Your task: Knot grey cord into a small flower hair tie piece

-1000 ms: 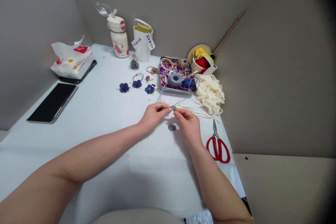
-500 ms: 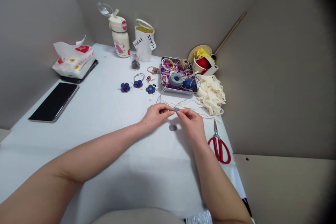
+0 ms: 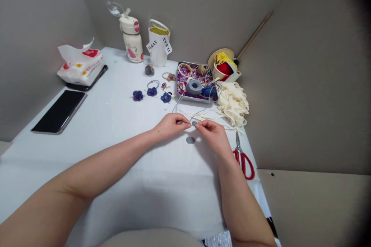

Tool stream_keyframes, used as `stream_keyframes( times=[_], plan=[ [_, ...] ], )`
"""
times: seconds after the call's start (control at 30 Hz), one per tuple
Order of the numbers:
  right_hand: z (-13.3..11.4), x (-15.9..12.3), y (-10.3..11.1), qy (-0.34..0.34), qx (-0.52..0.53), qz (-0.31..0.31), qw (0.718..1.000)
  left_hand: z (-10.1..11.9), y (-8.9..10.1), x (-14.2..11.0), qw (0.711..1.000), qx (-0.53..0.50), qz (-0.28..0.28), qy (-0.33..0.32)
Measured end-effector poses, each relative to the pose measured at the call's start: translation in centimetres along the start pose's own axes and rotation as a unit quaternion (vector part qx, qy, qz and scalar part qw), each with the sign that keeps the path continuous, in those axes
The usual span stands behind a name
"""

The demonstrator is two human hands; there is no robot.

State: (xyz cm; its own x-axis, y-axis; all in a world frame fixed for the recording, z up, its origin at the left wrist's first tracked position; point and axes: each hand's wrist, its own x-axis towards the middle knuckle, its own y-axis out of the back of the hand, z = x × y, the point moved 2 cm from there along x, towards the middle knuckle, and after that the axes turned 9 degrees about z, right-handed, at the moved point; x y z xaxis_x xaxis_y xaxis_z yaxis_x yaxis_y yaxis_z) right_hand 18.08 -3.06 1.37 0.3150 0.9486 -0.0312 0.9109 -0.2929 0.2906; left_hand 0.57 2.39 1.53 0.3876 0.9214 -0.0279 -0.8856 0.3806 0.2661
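At frame centre, your right hand [image 3: 213, 134] pinches a small, round grey piece [image 3: 194, 123]; your left hand [image 3: 174, 124] pinches thin grey cord [image 3: 199, 112]. Beyond, cream ruffled lace [image 3: 233, 104] could snag that cord, jerking it free.

Tabletop [image 3: 130, 119]: bright, evenly lit.
My right forearm [image 3: 240, 189]: soft shadow [image 3: 211, 173] alongside.
Back wall [image 3: 185, 7]: dimmer.
Right wall [image 3: 304, 85]: blackened outer edge.
My fingertips [image 3: 199, 126]: detail soft.

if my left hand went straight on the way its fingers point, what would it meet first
Probably the small grey piece pinched by the right hand, just beyond the left hand, though depth there is hard to judge.
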Motion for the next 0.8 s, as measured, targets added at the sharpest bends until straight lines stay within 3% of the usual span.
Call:
stream_keyframes(
  times=[0.47, 0.8],
  plan=[
    [-0.47, -0.26, 0.47, -0.003, -0.041, -0.095, 0.995, -0.15, 0.08, -0.13, 0.998, 0.024, -0.05, 0.023],
    [-0.25, -0.11, 0.48, -0.003, -0.021, -0.102, 0.995, 0.43, 0.06, -0.23, 0.997, -0.013, -0.063, 0.052]
  ],
)
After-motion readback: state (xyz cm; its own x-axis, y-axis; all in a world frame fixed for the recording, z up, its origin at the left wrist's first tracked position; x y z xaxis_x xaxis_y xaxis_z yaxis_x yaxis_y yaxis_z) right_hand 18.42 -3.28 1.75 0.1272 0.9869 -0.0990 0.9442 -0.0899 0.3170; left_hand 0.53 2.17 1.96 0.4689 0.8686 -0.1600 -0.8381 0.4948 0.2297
